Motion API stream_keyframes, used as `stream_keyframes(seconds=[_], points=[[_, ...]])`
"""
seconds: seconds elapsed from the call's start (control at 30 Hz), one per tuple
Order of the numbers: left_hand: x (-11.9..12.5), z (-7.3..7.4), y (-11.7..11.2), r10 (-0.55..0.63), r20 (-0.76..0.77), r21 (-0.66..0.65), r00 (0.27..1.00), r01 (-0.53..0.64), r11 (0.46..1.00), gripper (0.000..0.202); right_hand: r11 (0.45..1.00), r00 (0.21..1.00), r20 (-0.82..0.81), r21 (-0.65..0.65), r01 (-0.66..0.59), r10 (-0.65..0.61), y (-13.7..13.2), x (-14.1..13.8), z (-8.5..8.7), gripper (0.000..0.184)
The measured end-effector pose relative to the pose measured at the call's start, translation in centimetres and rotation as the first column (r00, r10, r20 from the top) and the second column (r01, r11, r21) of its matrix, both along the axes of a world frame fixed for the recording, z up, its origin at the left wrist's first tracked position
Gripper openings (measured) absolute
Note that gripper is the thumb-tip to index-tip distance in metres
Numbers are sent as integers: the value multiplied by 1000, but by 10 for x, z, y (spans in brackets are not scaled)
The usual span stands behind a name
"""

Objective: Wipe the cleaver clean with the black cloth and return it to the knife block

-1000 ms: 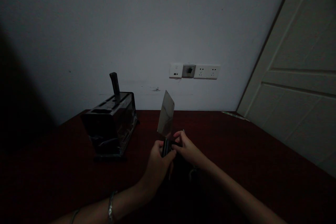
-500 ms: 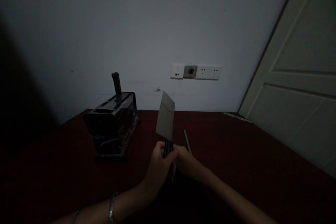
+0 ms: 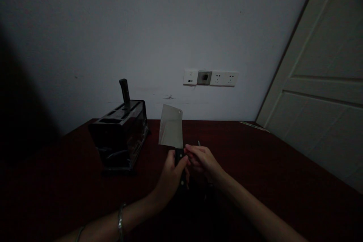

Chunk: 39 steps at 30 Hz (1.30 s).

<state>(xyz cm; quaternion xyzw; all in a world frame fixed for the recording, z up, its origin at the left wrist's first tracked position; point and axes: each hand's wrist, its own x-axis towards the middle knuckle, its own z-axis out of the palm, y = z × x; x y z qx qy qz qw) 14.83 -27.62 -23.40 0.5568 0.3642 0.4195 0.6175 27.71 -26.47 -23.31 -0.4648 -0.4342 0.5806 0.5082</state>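
Observation:
My left hand is wrapped round the black riveted handle of a cleaver. Its broad metal blade points up and away from me, with a small hole at the top right corner. Close against the right side of the handle is my right hand, fingers curled and pinched together; whether they grip anything is hidden. Behind that hand lies a thin long object, only its grey tip showing clearly. To the left stands a black knife block with one dark-handled knife upright in a slot.
All this is on a dark red table pushed against a pale wall. Wall sockets and a switch plate sit above the back edge. A panelled white door slants along the right side. The picture is dim.
The cleaver's blade has turned its flat face more toward me and tipped left. My right hand has shifted slightly right and up along the handle, covering more of the thin object.

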Motion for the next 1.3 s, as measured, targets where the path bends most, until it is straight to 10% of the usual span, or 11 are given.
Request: stream_keyframes(seconds=[0.43, 1.03, 1.3], points=[[0, 1, -3, -107, 25, -46, 994, 108, 993, 24, 994, 992, -63, 16, -106, 107, -3, 4, 0, 30], [0, 0, 6, -195, 104, -285, 975, 217, 933, 31, 963, 945, 191, 85, 255, -267, -11, -10, 8, 35], [-9, 19, -9, -236, 73, -215, 969, 246, 945, 17, 913, 880, 318, 321, 250, -353, -18, -17, 15, 37]])
